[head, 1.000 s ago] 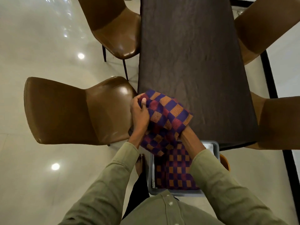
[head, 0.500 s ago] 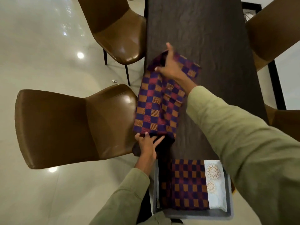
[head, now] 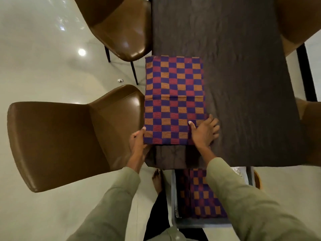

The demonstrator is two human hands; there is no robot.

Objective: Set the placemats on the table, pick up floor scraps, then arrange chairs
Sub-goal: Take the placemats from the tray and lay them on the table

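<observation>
The checkered placemat (head: 174, 100) now lies fully unfolded and flat along the 9 o'clock edge of the dark counter (head: 239, 84); half a second ago it was still draped and half-folded between the hands. The left hand (head: 138, 140) pinches the mat's near corner at the counter's edge. The right hand (head: 204, 132) rests spread and flat on the opposite near corner, its grip holding nothing. This first mat looks placed. More mats wait in the grey tray (head: 173, 197) at 6 o'clock, and a white floor scrap (head: 120, 80) lies beside the far chair (head: 121, 28).
</observation>
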